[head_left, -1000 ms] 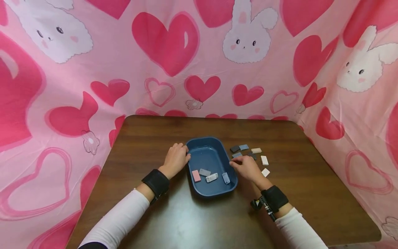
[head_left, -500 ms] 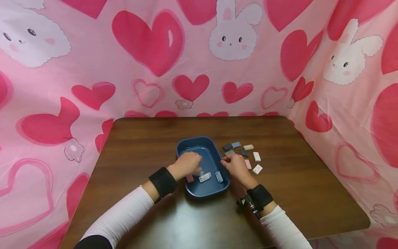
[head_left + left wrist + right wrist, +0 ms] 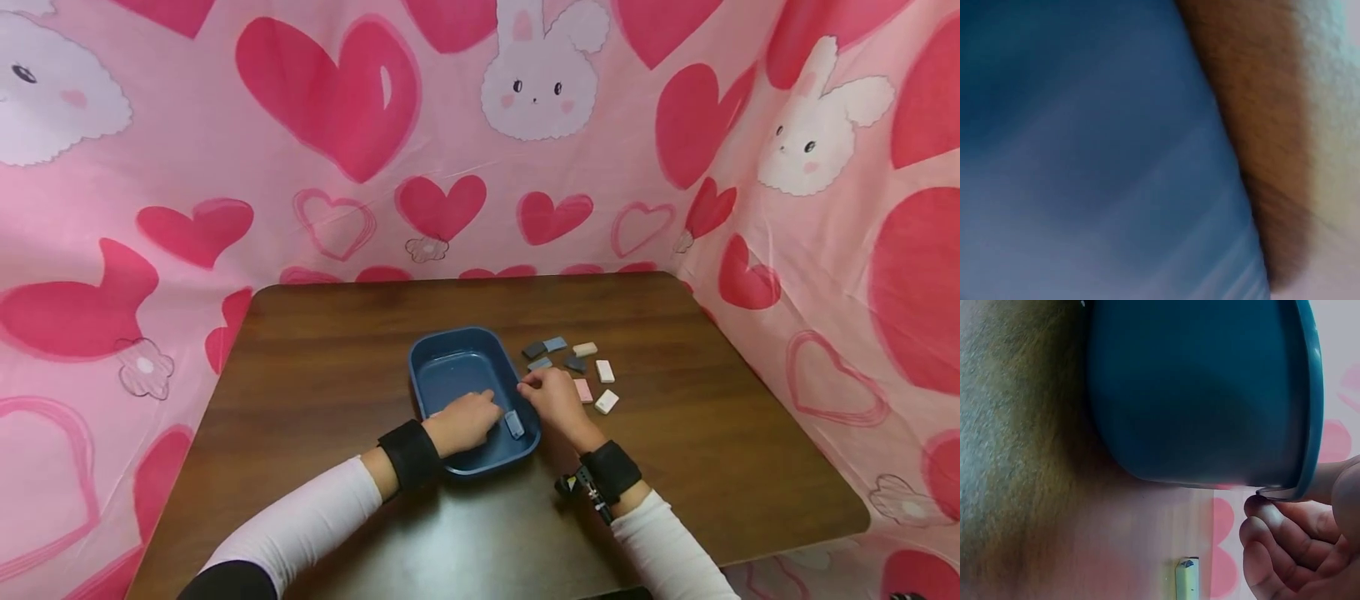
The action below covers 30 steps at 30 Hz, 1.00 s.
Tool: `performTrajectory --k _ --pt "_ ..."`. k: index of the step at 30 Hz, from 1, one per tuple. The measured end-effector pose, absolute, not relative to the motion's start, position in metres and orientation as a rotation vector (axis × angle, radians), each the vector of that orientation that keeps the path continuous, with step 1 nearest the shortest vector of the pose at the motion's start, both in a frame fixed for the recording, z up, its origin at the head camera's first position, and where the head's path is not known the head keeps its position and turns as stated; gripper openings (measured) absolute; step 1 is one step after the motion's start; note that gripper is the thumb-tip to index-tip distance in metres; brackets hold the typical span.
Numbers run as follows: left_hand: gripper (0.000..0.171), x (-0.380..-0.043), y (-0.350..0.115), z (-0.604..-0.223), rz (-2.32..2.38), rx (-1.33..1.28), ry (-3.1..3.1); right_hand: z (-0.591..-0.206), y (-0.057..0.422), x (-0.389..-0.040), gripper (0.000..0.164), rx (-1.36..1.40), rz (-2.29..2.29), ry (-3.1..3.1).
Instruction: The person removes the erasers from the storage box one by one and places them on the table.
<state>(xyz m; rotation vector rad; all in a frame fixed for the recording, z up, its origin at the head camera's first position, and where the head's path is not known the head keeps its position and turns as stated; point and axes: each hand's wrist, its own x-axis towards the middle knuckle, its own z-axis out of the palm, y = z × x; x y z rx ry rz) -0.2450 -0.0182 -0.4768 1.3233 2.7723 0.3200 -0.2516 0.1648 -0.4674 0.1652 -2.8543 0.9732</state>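
Note:
A deep blue plastic tub (image 3: 457, 367) stands on the table. My left hand (image 3: 462, 422) reaches down inside it, over the near end where small blocks lay. Its fingertips are mostly hidden, so a hold cannot be made out. Just right of that hand a light blue eraser-like block (image 3: 513, 424) lies on the tub's floor. My right hand (image 3: 557, 402) pinches the tub's right rim between thumb and curled fingers (image 3: 1285, 534), as the right wrist view shows. Only the blue tub wall (image 3: 1147, 156) and a blurred strip of brown beside it fill the left wrist view.
Several eraser-like blocks lie right of the tub on the brown table (image 3: 322, 350): a pink block (image 3: 582, 390), white blocks (image 3: 605, 372), a cream block (image 3: 585, 349), dark blocks (image 3: 535, 351) and blue blocks (image 3: 555, 343). A pink heart-patterned cloth (image 3: 450, 142) hangs behind.
My left hand has left the tub's left rim and moved right and down into the tub, covering the blocks there. The right hand stays at the right rim. The head view has shifted.

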Motion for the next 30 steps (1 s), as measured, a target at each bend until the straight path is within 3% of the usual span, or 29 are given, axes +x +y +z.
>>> performTrajectory --k 7,15,20,30 --pt "0.026 -0.257 -0.035 -0.453 0.491 1.126 2.761 -0.459 0.159 -0.258 0.012 0.183 0.996 -2.857" --pt "0.033 -0.273 -0.093 -0.413 0.787 0.720 2.971 -0.459 0.168 -0.255 0.012 0.165 0.994 -2.860" --pt "0.033 -0.277 -0.131 -0.433 0.789 0.492 3.060 -0.466 0.174 -0.250 0.011 0.193 0.996 -2.858" --pt "0.016 -0.263 -0.166 -0.486 0.533 0.548 3.084 -0.472 0.173 -0.243 0.012 0.268 0.946 -2.823"
